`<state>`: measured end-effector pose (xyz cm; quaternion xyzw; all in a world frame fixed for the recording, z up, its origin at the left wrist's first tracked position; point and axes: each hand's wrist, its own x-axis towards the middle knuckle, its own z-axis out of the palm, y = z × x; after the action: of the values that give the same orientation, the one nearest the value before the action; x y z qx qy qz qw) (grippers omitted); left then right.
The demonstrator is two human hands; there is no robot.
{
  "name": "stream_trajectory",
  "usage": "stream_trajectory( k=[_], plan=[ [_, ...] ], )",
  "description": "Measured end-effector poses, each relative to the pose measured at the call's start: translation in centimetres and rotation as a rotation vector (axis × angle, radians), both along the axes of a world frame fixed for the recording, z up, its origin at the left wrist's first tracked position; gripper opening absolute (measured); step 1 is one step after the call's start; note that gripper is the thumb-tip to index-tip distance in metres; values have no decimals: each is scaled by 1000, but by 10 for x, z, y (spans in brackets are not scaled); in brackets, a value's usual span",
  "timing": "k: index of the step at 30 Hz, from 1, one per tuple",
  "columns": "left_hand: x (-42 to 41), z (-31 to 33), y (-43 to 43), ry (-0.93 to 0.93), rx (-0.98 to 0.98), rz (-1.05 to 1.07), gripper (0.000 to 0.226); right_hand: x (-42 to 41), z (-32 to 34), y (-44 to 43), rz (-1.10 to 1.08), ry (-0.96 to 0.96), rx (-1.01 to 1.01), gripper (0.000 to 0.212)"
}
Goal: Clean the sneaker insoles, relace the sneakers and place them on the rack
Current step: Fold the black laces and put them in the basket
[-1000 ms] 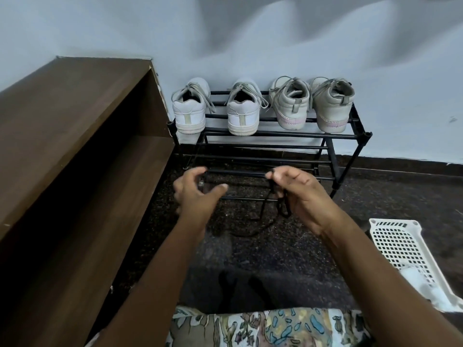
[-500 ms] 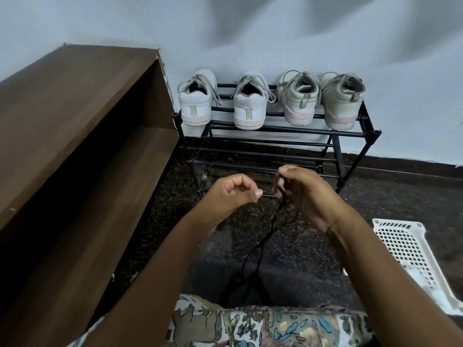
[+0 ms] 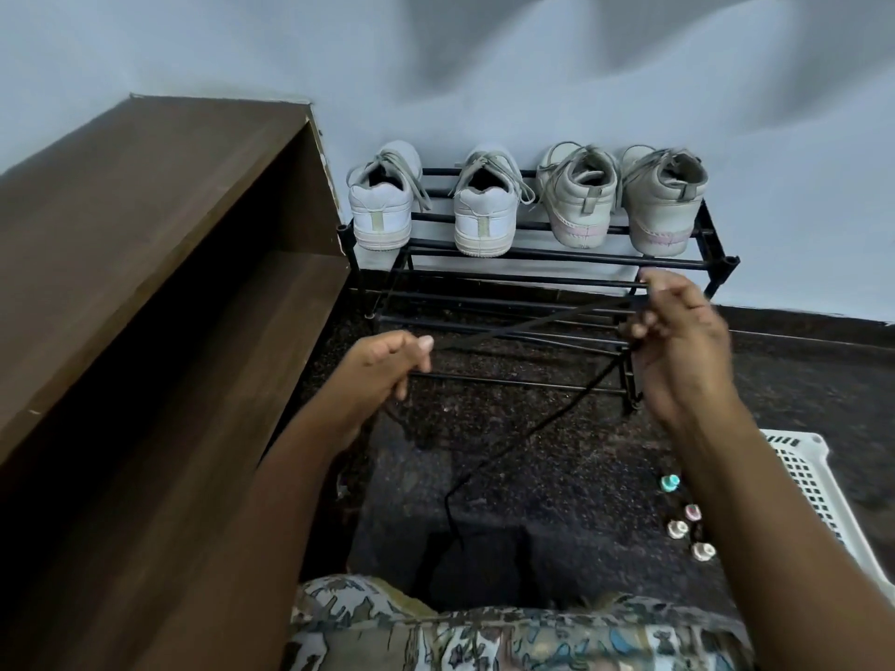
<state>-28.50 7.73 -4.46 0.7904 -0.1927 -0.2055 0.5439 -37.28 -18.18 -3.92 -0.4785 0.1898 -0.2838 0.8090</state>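
A black shoelace point(image 3: 523, 324) is stretched between my two hands in front of the rack. My left hand point(image 3: 387, 368) pinches one part of it at the lower left. My right hand point(image 3: 678, 341) grips it higher at the right, and the loose end hangs down from there to the dark floor. Several pale sneakers stand heels toward me on the top tier of the black metal rack point(image 3: 532, 256): a white pair point(image 3: 431, 205) at the left and a beige pair point(image 3: 620, 198) at the right, all laced.
A brown wooden shelf unit point(image 3: 145, 283) runs along the left beside the rack. A white perforated basket point(image 3: 818, 486) lies on the floor at the right, with several small coloured caps point(image 3: 685, 520) beside it. Patterned fabric point(image 3: 484, 632) covers my lap at the bottom.
My hands have moved apart, the right one up and to the right, pulling the black shoelace taut between them. The view has shifted slightly.
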Motion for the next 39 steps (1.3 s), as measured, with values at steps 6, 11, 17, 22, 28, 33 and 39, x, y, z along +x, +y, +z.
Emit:
stream_trajectory(
  k=[6, 11, 17, 22, 28, 33, 39],
  plan=[
    [22, -20, 33, -71, 201, 154, 42, -9, 6, -32, -413, 44, -92, 25],
    [33, -24, 49, 65, 303, 182, 46, -8, -1, -40, -559, 43, -207, 27],
    [16, -24, 12, 64, 327, 262, 39, 1, -21, -12, -89, 440, -539, 23],
    [-15, -27, -21, -181, 423, 59, 43, 4, -36, 48, 467, 397, -887, 23],
    [-31, -48, -35, -226, 376, -291, 25, 2, -47, 71, 688, 233, -1031, 13],
    [-19, -40, -30, -327, 390, -243, 35, 4, -48, 61, 586, 234, -989, 12],
    [15, -23, 14, -340, 452, 239, 41, 2, -49, 37, 493, 284, -869, 14]
  ],
)
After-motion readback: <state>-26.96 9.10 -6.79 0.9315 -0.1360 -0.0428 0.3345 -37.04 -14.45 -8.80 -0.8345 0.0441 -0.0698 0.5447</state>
